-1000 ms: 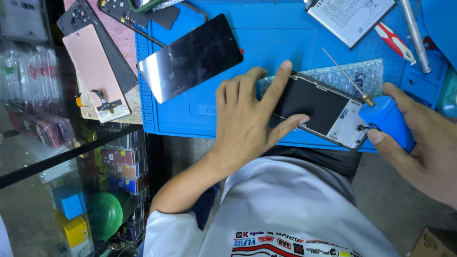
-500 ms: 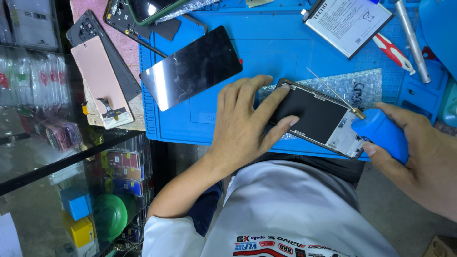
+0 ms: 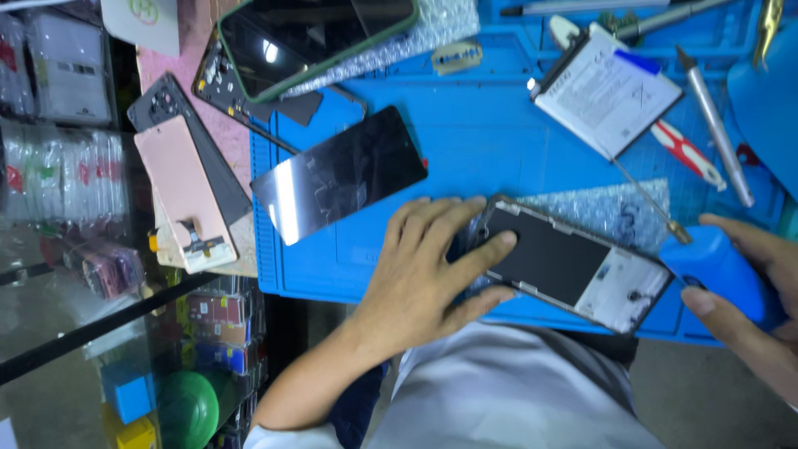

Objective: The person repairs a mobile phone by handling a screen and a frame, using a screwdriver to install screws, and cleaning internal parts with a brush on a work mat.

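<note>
Opened black smartphone point(image 3: 573, 270), its back removed and a pale board exposed at one end, was seen from the head view lying flat on the blue rubber work mat point(image 3: 499, 141) near the mat's front edge, partly over a clear bubble-wrap sheet point(image 3: 619, 212). It was pinned by the left hand point(image 3: 424, 266), whose fingers point(image 3: 490, 248) were spread flat and pressed on the phone's dark end, not clenched. A blue plastic bottle with a thin metal needle point(image 3: 719, 270) was grasped by the right hand point(image 3: 761, 312), the needle tip held just beside the phone's pale end. A loose black glass screen panel point(image 3: 341, 173) lay apart on the mat, a white flat battery point(image 3: 607, 90) further back. A pink phone back cover point(image 3: 184, 191) rested on the counter point(image 3: 199, 91) beside the mat.
</note>
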